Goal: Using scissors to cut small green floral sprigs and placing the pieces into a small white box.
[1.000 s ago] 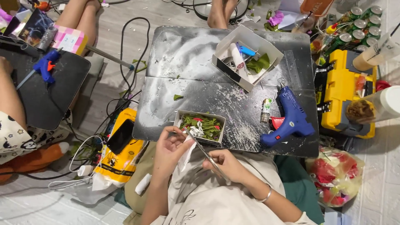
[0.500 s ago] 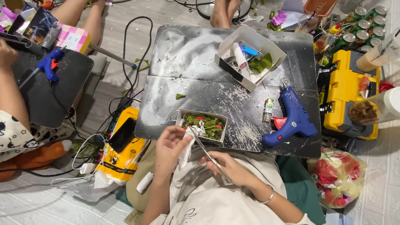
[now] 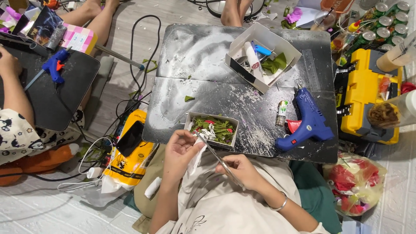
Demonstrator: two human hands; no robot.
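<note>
Left hand [image 3: 182, 149] pinching white paper strip [image 3: 196, 157]; right hand [image 3: 242, 170] closed on thin metal scissors [image 3: 214, 155], mid-snip; steady feed needed.

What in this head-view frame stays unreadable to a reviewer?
- Scissors: handles hidden inside the right hand.
- White scrap: its shape is partly hidden by the left hand.
- Small tray: green, red and white bits too small to identify.
- Cans: cut off by the top edge.
</note>
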